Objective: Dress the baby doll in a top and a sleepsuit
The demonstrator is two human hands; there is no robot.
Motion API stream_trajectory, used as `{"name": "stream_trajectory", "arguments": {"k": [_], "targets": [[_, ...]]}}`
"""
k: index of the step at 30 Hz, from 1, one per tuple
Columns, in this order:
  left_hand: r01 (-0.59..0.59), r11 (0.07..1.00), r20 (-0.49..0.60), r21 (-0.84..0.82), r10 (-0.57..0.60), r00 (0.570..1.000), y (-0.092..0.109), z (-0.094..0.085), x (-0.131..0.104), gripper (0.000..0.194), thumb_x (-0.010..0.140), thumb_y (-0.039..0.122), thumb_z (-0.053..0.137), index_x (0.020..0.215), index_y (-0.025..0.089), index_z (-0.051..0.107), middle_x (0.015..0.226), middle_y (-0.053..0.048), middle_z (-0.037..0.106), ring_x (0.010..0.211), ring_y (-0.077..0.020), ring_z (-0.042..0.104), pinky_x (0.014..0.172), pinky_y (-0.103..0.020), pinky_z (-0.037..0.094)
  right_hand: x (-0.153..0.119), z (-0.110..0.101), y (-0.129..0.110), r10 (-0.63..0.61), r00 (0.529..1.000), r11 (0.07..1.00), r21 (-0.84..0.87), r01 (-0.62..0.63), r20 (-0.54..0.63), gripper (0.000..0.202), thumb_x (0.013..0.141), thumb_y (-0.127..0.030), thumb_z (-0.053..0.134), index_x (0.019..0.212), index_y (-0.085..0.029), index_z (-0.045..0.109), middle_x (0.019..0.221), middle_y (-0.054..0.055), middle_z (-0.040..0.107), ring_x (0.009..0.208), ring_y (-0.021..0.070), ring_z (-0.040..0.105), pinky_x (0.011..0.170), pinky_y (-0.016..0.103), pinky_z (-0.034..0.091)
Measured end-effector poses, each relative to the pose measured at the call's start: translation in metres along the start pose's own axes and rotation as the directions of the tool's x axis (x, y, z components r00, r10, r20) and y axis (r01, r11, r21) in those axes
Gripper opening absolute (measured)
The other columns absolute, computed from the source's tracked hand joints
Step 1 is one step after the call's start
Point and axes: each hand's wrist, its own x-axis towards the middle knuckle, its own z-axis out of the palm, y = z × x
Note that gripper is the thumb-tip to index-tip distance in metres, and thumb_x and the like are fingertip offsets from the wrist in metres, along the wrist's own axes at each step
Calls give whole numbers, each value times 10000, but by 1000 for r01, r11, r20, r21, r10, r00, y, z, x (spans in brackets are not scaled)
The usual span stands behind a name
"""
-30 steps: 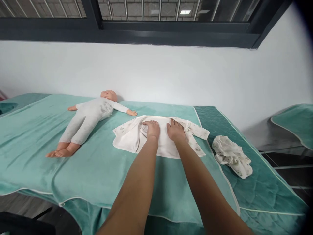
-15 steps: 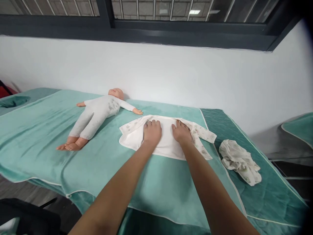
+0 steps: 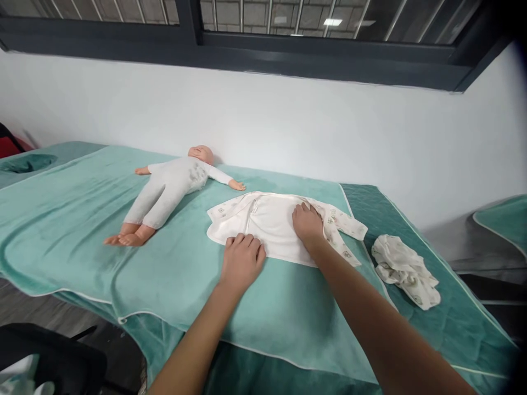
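A small white shirt (image 3: pixel 275 222) with printed sleeves lies spread on the light green blanket (image 3: pixel 177 280), its pale inner side showing. At its lower left hem is my left hand (image 3: pixel 242 260), fingers bent and close together over the edge of the cloth. My right hand (image 3: pixel 308 222) is closed at the shirt's right front edge, its fingertips partly hidden in the fabric. A baby doll (image 3: pixel 173 184) in a white suit lies on its back to the left, one arm stretched toward the shirt.
A crumpled white printed cloth (image 3: pixel 405 271) lies on the darker green cover (image 3: pixel 457 312) at the right. Behind the bed stand a white wall (image 3: pixel 288 126) and a dark window frame (image 3: pixel 329 60). A black chair (image 3: pixel 53 356) is at the lower left.
My left hand has moved from the middle of the shirt down and left to its hem. The shirt's left panel now lies flatter. My right hand stays at the right edge.
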Motion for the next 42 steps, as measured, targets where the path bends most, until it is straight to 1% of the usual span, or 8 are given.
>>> {"name": "stream_trajectory", "arguments": {"k": [9,14,22,27,30,35,39,42], "targets": [[73,996,-54,-44,-76,996,-2,3,-1,319,961,279,457,688,196,598,727,-46,677,788,-208,591,727,-383,301,-9,-8,-9,-349,935,936,64,345,59,388,991,-198,315,1219,-140,623,1287,115,640,1284,209,497,1126,325,294],[91,991,-84,-96,-99,992,-6,6,-2,324,971,266,442,691,204,593,717,-40,657,761,-199,576,713,-371,323,-5,-8,-19,-333,942,938,124,325,46,439,1007,-273,298,1335,-136,556,1427,98,546,1324,220,462,1133,358,317],[114,974,-139,-198,-143,980,-12,11,-2,337,987,256,417,671,205,523,673,-29,572,722,-185,528,699,-342,368,12,9,-87,-313,948,928,230,293,56,508,1007,-353,304,1421,-103,459,1547,127,396,1422,222,341,1168,364,254],[147,874,-224,-463,-276,935,-16,7,-5,216,984,238,420,817,206,553,820,-40,610,830,-181,558,774,-325,443,11,16,-94,-315,943,927,246,282,105,540,1022,-395,242,1454,-130,429,1587,101,336,1465,234,271,1187,427,200],[245,797,-276,-552,-452,848,-39,2,1,136,969,284,456,986,212,569,1030,-70,621,1016,-198,570,852,-333,473,10,17,-91,-314,941,930,243,277,128,582,1025,-436,200,1481,-131,394,1604,91,300,1480,224,241,1190,427,193],[599,718,-207,-354,-685,699,-107,2,28,326,892,432,532,1080,172,595,1166,-136,611,1138,-291,528,973,-427,428,10,19,-90,-318,942,925,252,283,110,632,1021,-493,156,1491,-138,384,1607,85,292,1482,239,241,1188,442,195],[664,734,27,-141,-668,744,-137,7,47,283,805,486,604,836,209,654,1095,-123,664,1110,-346,528,941,-457,400,12,20,-89,-322,940,921,269,283,113,639,1018,-514,158,1486,-149,394,1606,85,293,1484,239,239,1186,443,201],[652,714,79,-257,-656,750,-146,11,57,208,828,424,562,834,226,624,954,-60,693,948,-260,595,817,-359,431,12,19,-87,-325,938,917,280,283,119,624,1017,-515,177,1476,-162,410,1604,83,301,1481,237,247,1185,440,202]]}}
